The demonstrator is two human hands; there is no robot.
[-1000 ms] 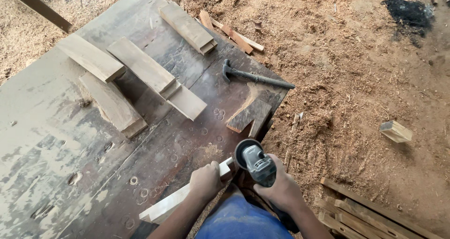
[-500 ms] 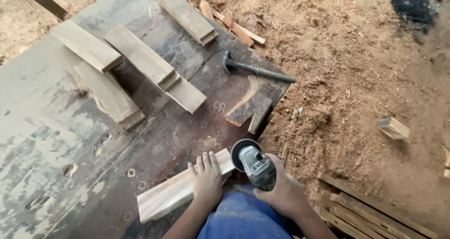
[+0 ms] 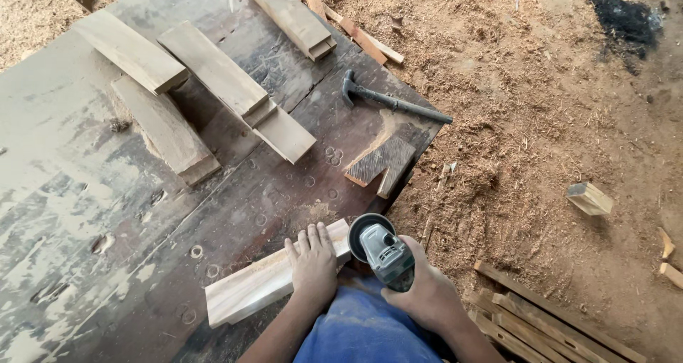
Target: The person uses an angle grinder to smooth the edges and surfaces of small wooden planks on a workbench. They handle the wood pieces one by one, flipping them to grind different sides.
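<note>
- right hand (image 3: 427, 292) is wrapped tight round the angle grinder (image 3: 380, 249), disc at the end of the pale wood block (image 3: 274, 281) on the table's (image 3: 85, 213) near edge.
- left hand (image 3: 313, 267) lies flat on the block, fingers spread, very near the disc; a kick or slip could catch them.
- the disc's contact point is hidden; further off, the hammer (image 3: 395, 103) overhangs the table edge.

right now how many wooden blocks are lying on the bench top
6: one under the left hand at the near edge, three long ones at upper left, one at the far edge, a dark offcut near the hammer. Stacked pieces may hide more.
</note>
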